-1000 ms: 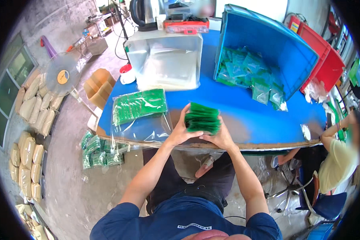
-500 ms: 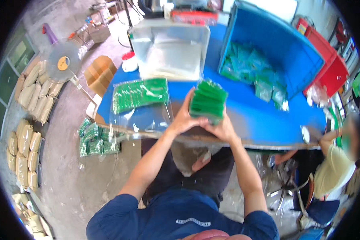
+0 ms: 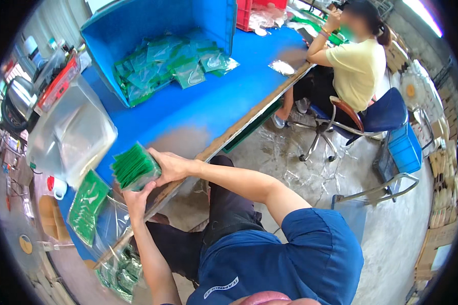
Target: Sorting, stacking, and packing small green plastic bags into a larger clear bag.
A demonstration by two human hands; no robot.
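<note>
Between my two hands is a thick stack of flat green packets (image 3: 132, 165) in clear plastic, held on its edge above the near side of the blue table (image 3: 208, 104). My left hand (image 3: 136, 202) grips it from below, thumb against the lower side. My right hand (image 3: 172, 166) wraps round its right end. Close to my left hand lies a clear plastic bag filled with green packets (image 3: 88, 207), its loose film hanging over the table's edge. A large blue bin (image 3: 99, 38) lies tipped on the table, with many loose green packets (image 3: 160, 61) in its mouth.
A clear plastic box (image 3: 68, 129) stands at the table's left, near a white jar (image 3: 59, 188). A red crate (image 3: 244, 14) is at the back. A seated person in yellow (image 3: 359, 71) works at the far right. Filled green bags (image 3: 119, 272) lie on the floor below.
My view has swung to the right, bringing the seated person and chair fully in. Both hands still hold the green stack, and my right forearm now reaches across leftward.
</note>
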